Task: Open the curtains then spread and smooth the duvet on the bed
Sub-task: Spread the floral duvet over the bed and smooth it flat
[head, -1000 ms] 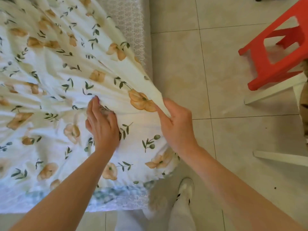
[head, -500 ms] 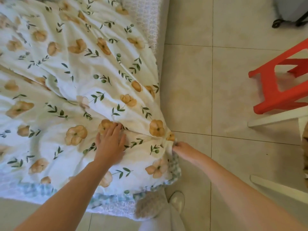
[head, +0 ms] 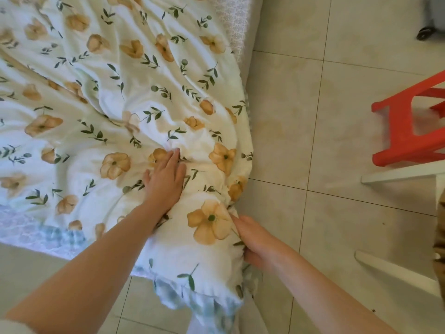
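A cream duvet [head: 115, 97] printed with orange flowers and green leaves covers the bed and is still wrinkled. Its near right corner hangs over the bed's corner toward the floor. My left hand [head: 165, 180] lies flat on the duvet near that corner, fingers together and pointing away from me. My right hand [head: 252, 239] grips the duvet's right edge at the corner, fingers curled into the fabric. A blue-green checked underside [head: 212, 307] shows along the hanging hem.
The bed's white patterned side [head: 237, 27] runs up the middle. Beige tiled floor [head: 313, 116] lies to the right. A red plastic stool [head: 409, 124] and white furniture legs [head: 397, 172] stand at the right edge. A grey wheeled object [head: 431, 20] sits top right.
The duvet corner has been pulled down and toward me over the bed corner. My right hand moved lower along the edge; my left hand went from bunched fabric to pressing flat.
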Demonstrator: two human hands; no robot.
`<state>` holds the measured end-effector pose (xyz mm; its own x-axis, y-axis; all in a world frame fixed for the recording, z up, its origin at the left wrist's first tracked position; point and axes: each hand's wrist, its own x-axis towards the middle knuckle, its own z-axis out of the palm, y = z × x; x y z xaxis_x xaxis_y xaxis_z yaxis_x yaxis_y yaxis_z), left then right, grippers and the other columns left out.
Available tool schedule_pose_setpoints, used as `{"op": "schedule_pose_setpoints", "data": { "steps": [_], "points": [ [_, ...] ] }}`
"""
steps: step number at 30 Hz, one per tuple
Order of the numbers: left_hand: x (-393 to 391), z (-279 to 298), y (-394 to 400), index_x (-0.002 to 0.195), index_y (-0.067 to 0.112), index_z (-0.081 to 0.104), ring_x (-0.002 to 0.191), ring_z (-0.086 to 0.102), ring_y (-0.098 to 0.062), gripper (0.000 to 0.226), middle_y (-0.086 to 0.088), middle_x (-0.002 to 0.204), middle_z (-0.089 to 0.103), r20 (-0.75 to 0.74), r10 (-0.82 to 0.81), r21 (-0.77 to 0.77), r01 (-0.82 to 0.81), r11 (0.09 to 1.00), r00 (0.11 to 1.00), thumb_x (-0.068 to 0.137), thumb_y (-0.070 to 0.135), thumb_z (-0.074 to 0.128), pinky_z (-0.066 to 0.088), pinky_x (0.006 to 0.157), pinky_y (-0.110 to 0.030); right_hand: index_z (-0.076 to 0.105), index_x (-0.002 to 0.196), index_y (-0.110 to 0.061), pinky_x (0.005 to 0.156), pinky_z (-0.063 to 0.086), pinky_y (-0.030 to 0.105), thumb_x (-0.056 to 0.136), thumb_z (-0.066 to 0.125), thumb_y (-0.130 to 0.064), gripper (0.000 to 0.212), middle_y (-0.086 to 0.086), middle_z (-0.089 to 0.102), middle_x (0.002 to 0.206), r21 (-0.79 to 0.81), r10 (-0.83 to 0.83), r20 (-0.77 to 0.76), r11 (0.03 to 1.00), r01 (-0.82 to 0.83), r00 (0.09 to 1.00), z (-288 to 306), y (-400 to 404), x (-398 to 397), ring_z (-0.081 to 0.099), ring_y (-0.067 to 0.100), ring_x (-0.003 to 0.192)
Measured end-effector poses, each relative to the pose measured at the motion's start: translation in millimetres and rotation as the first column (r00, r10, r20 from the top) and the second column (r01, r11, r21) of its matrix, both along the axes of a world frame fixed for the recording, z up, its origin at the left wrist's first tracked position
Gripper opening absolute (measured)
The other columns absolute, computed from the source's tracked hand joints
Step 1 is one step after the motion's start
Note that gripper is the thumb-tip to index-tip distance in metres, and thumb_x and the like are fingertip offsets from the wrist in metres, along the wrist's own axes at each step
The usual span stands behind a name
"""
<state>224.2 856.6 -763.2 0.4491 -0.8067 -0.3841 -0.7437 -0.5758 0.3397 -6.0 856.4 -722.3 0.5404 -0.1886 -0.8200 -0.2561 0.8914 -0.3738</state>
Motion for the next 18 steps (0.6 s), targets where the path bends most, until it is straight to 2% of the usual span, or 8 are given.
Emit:
{"op": "schedule_pose_setpoints", "data": {
  "steps": [2, 3, 5, 6, 8, 10, 13, 18],
  "points": [
    [-7.2, 7.2, -0.7, 0.152, 0.033, 0.019, 0.145, 0.020, -0.017, 0.052, 0.007, 0.160, 0.019, 0.043, -0.014, -0.077, 0.017, 0.997, 0.999, 0.100, 0.042, 0.021, 0.007, 0.117, -0.052, 0.072, 0.104, -0.014, 0.082, 0.058, 0.034, 0.096, 0.056, -0.041, 0.031, 0.003, 0.077, 0.093, -0.014, 0.018, -0.098, 1.000, -0.019, 0.995, -6.7, 9.4, -27.0, 0.073, 0.020, 0.091],
    [-10.5, 8.1, 0.6, 0.152, 0.033, 0.018, 0.146, 0.018, -0.016, 0.052, 0.008, 0.160, 0.017, 0.053, -0.052, -0.069, 0.055, 0.996, 0.997, 0.101, 0.040, 0.022, 0.006, 0.117, -0.052, 0.069, 0.098, -0.018, 0.076, 0.058, 0.029, 0.098, 0.054, -0.040, 0.026, 0.000, 0.075, 0.088, -0.121, 0.171, -0.247, 0.971, -0.206, 0.954, -18.1, 14.7, -45.1, 0.071, 0.016, 0.084],
    [-14.3, 3.3, 5.2, 0.152, 0.033, 0.020, 0.147, 0.012, -0.015, 0.051, 0.010, 0.161, 0.011, 0.045, -0.125, 0.017, 0.124, 0.992, 0.991, 0.101, 0.038, 0.026, 0.004, 0.117, -0.053, 0.057, 0.088, -0.021, 0.065, 0.053, 0.025, 0.099, 0.048, -0.026, 0.016, -0.005, 0.062, 0.080, -0.223, 0.408, -0.628, 0.722, -0.655, 0.663, -50.5, 21.1, -82.3, 0.061, 0.013, 0.072],
    [-14.9, -1.0, 7.5, 0.151, 0.032, 0.022, 0.148, 0.010, -0.015, 0.050, 0.010, 0.161, 0.009, 0.048, -0.146, 0.044, 0.144, 0.989, 0.988, 0.101, 0.036, 0.028, 0.005, 0.117, -0.053, 0.054, 0.089, -0.019, 0.065, 0.052, 0.028, 0.097, 0.045, -0.019, 0.012, -0.002, 0.058, 0.081, -0.187, 0.396, -0.766, 0.617, -0.765, 0.506, -66.9, 20.0, -99.5, 0.058, 0.017, 0.072],
    [-13.5, -7.2, 7.4, 0.149, 0.028, 0.030, 0.148, 0.012, -0.018, 0.049, 0.008, 0.161, 0.011, 0.082, -0.137, -0.017, 0.139, 0.990, 0.987, 0.100, 0.031, 0.033, 0.010, 0.117, -0.053, 0.052, 0.100, -0.014, 0.065, 0.050, 0.030, 0.094, 0.042, -0.014, 0.012, 0.004, 0.060, 0.088, -0.158, 0.289, -0.871, 0.603, -0.782, 0.398, -87.3, 4.7, -116.6, 0.060, 0.024, 0.077],
    [-11.2, -8.5, -2.2, 0.146, 0.022, 0.034, 0.148, 0.013, -0.020, 0.047, 0.003, 0.161, 0.016, 0.121, -0.079, -0.130, 0.094, 0.987, 0.990, 0.100, 0.028, 0.036, 0.015, 0.117, -0.051, 0.054, 0.101, -0.011, 0.069, 0.051, 0.032, 0.093, 0.041, -0.015, 0.016, 0.009, 0.064, 0.094, -0.234, 0.222, -0.865, 0.617, -0.751, 0.451, -95.5, -27.7, -108.7, 0.060, 0.028, 0.082],
    [-1.8, -7.6, -28.7, 0.149, 0.021, 0.030, 0.148, 0.008, -0.019, 0.050, 0.002, 0.161, 0.015, 0.165, -0.030, -0.205, 0.064, 0.977, 0.986, 0.100, 0.027, 0.037, 0.014, 0.117, -0.050, 0.058, 0.102, -0.008, 0.072, 0.046, 0.032, 0.094, 0.041, -0.012, 0.019, 0.012, 0.065, 0.100, -0.407, 0.126, -0.780, 0.642, -0.649, 0.614, -88.4, -86.7, -65.2, 0.059, 0.028, 0.088],
    [28.6, -5.6, -96.5, 0.152, 0.020, 0.020, 0.149, 0.002, -0.018, 0.053, 0.000, 0.162, 0.010, 0.142, 0.096, -0.210, -0.065, 0.975, 0.985, 0.101, 0.030, 0.031, 0.007, 0.119, -0.044, 0.050, 0.129, -0.005, 0.092, 0.045, 0.034, 0.098, 0.049, -0.021, 0.035, 0.012, 0.057, 0.123, -0.622, -0.022, -0.599, 0.642, -0.449, 0.800, -67.0, -199.1, 30.7, 0.056, 0.029, 0.113]
  ]
}}
